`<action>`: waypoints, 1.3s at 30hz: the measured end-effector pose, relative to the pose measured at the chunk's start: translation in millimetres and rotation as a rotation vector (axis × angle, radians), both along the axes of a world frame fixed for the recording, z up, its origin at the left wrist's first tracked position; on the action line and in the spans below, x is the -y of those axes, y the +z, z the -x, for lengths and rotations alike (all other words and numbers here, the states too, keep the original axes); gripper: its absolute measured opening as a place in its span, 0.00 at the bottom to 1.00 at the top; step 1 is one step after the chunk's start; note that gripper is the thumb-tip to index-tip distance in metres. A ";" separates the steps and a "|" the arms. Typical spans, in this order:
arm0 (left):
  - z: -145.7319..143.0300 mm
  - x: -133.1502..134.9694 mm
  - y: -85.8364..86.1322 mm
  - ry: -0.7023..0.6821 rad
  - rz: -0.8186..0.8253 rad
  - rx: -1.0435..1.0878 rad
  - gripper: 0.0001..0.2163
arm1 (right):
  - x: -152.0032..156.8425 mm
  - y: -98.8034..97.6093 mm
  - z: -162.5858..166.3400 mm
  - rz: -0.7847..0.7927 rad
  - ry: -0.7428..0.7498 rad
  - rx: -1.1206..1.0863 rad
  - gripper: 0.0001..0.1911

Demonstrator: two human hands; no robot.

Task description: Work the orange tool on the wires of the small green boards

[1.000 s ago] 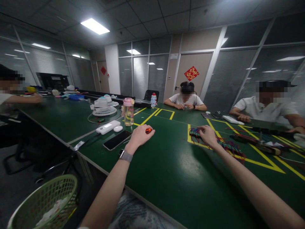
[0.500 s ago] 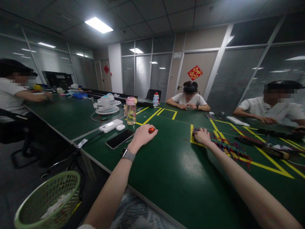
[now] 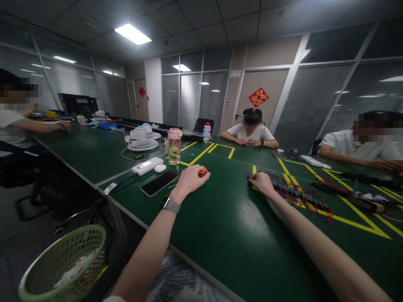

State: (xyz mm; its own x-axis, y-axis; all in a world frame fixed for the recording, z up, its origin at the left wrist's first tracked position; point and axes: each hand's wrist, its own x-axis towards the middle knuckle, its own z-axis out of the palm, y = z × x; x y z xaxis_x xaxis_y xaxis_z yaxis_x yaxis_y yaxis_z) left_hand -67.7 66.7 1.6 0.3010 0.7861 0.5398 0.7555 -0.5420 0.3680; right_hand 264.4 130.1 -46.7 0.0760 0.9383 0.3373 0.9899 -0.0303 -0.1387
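Your left hand (image 3: 191,179): wrapped round an orange tool (image 3: 202,173) | Your right hand (image 3: 263,183): fingertips together at the left end of the wired boards (image 3: 297,194), grip not discernible | Wired boards: on the desk (image 3: 220,235), across yellow tape (image 3: 360,227); probably light, limp-wired, fragile; best taken by board edges

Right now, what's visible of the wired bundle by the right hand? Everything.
The wired bundle is a loose, long tangle of red and blue wires among small green pieces that look like circuit boards. It lies on the green table, across yellow tape, stretching rightward from the right hand. That hand's fingers are at its left end, seemingly pinching a piece there, though the grip is hidden. Finer parts are too small to tell.
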 end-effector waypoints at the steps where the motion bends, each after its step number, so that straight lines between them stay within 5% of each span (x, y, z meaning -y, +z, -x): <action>1: -0.3 0.1 -0.2 -0.002 -0.004 -0.003 0.16 | -0.2 -1.2 3.9 -0.003 0.005 -0.045 0.11; 7: -4.8 4.0 1.3 0.005 -0.003 0.005 0.16 | 15.4 -7.5 42.7 -0.024 0.109 -0.177 0.08; 11: -10.2 9.6 6.3 -0.049 -0.044 0.126 0.14 | 45.3 -15.5 85.4 -0.004 0.357 -0.481 0.14; 16: -19.3 13.2 11.9 -0.277 0.014 0.647 0.14 | 79.7 -26.4 125.4 0.116 0.683 -0.635 0.13; 22: -42.8 19.1 8.1 -0.617 0.250 1.213 0.10 | 91.9 -25.4 132.4 0.112 0.836 -0.623 0.11; 39: -68.6 31.9 -8.3 -0.617 0.248 1.135 0.10 | 99.6 -21.0 134.7 0.135 0.933 -0.656 0.08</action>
